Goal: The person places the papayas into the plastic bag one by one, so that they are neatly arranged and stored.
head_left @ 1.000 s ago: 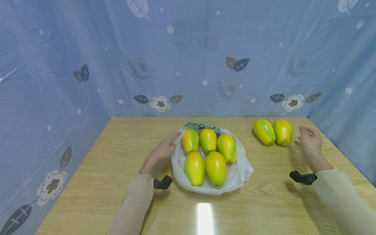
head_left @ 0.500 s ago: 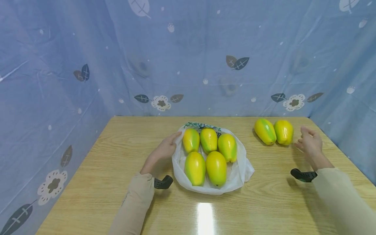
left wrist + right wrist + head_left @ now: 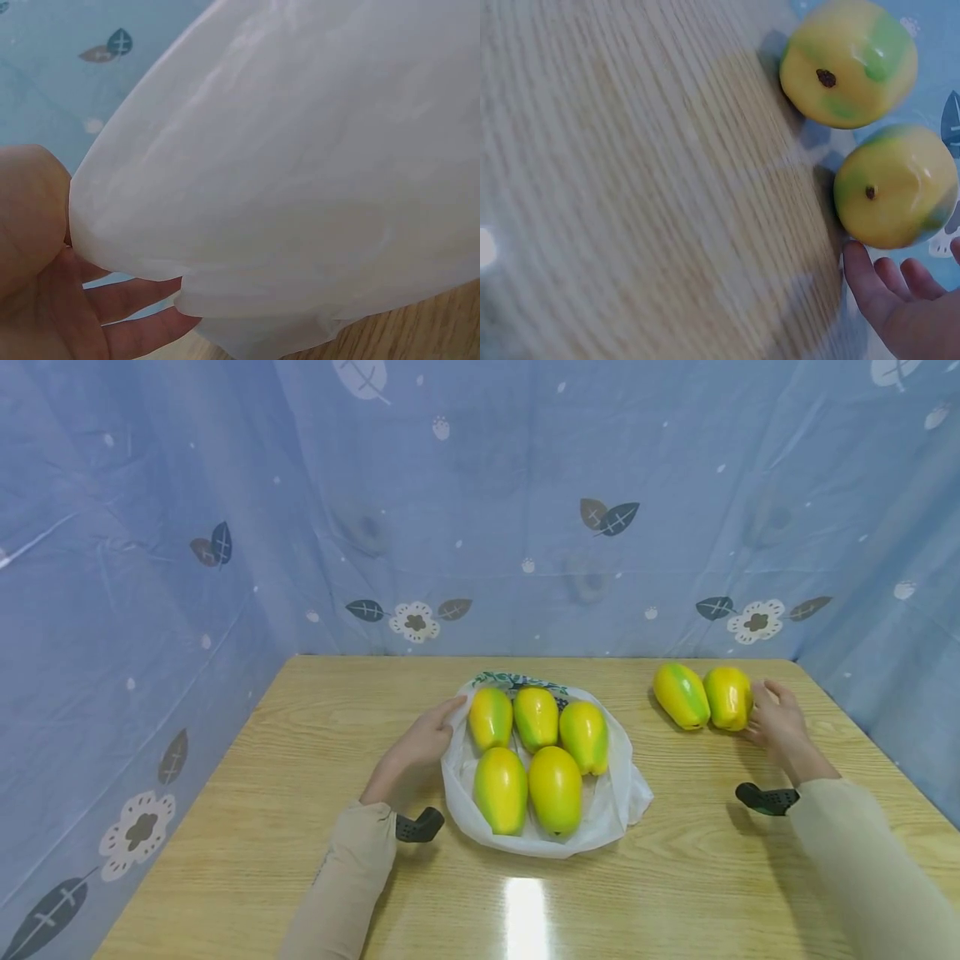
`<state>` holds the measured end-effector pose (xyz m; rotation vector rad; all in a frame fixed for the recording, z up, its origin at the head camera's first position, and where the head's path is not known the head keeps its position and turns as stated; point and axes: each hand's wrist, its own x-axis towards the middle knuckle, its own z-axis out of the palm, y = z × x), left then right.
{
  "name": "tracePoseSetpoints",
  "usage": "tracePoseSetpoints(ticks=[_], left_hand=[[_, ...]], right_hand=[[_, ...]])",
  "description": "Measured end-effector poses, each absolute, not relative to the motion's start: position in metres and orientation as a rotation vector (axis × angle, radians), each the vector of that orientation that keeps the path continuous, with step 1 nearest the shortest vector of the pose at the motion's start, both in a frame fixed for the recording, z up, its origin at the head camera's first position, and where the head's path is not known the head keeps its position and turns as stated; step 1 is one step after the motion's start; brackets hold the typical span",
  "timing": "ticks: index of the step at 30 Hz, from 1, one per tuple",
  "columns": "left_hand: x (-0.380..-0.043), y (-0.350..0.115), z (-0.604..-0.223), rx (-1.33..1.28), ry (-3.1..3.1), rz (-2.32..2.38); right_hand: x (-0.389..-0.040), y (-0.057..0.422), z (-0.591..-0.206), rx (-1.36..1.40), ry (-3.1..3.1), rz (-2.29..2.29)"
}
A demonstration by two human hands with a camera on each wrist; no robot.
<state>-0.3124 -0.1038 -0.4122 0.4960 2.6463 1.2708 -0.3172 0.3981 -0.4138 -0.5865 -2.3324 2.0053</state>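
Observation:
My left hand (image 3: pixel 420 741) holds the left rim of a white plastic bag (image 3: pixel 465 814), which lies open on the table. In the left wrist view, the thumb and fingers (image 3: pixel 139 296) meet the bag's edge, and part of the hand is behind it. Several yellow-green papayas (image 3: pixel 555 791) sit in the bag in two rows. At the back right, two more papayas stand side by side, a left one (image 3: pixel 681 697) and a right one (image 3: pixel 727 698). My right hand (image 3: pixel 780 727) is at the right one's side, its fingers extended and the index fingertip (image 3: pixel 855 251) close against the fruit's lower edge.
The wooden table (image 3: pixel 315 852) ends at the back and sides against a blue patterned curtain (image 3: pixel 480 510). A black strap mount (image 3: pixel 420 825) sits on the left wrist and another black mount (image 3: pixel 767 799) on the right. Light reflects off the table's front.
My right hand has moved left, from apart to beside the right-hand papaya, its fingers now at the fruit's side. The left hand, bag and papayas have stayed in place.

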Motion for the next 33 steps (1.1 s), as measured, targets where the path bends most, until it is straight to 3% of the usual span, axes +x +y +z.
tracePoseSetpoints(ticks=[17, 33], left_hand=[[-0.3126, -0.1040, -0.4132, 0.476, 2.627, 1.292], [-0.3124, -0.1049, -0.4104, 0.480, 2.623, 1.287]], right_hand=[[-0.3237, 0.3931, -0.4120, -0.570, -2.514, 1.868], [-0.3221, 0.3924, -0.4112, -0.671, -2.277, 2.049]])
